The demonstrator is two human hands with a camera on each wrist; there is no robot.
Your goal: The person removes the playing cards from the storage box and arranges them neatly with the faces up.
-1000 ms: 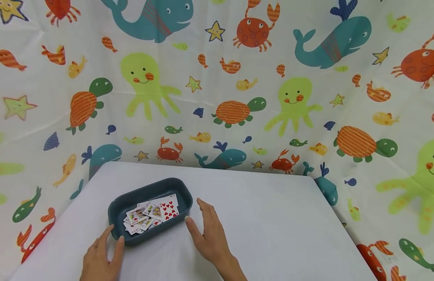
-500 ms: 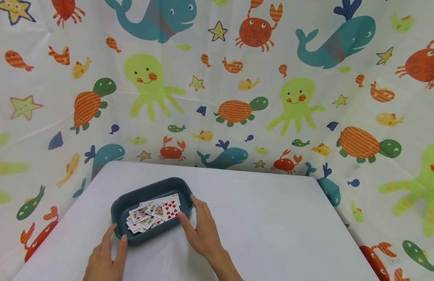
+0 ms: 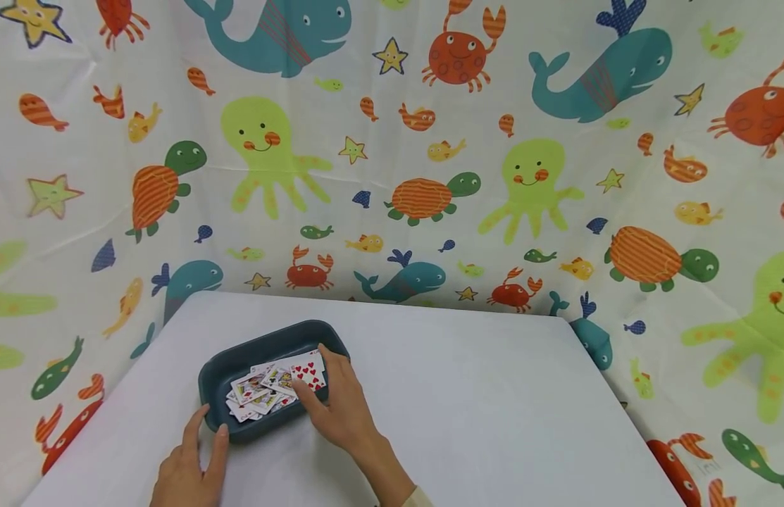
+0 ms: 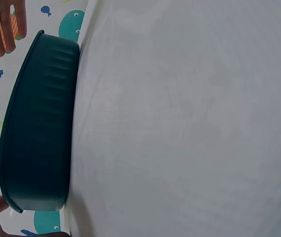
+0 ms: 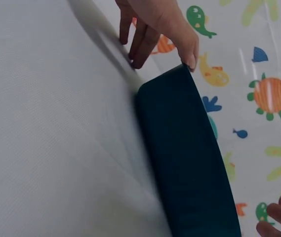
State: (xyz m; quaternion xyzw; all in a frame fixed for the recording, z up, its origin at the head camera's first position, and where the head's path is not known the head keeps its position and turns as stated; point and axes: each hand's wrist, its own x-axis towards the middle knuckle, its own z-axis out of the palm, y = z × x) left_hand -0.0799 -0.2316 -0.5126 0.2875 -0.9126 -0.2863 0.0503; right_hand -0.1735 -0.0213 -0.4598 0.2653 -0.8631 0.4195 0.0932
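White table (image 3: pixel 480 394): cards (image 3: pixel 255 389) in tray (image 3: pixel 265 352) on left side, likely so none slide off. Left hand (image 3: pixel 187 465) pinches tray's near-left corner, probably steadying it; right hand (image 3: pixel 339 407), fingers apart, over cards.

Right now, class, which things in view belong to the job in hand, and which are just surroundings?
Part of the job:
dark teal tray
playing cards, inside it
left hand, at its near-left corner
right hand, over its right end

Just surroundings:
white table, underneath
sea-creature cloth, behind
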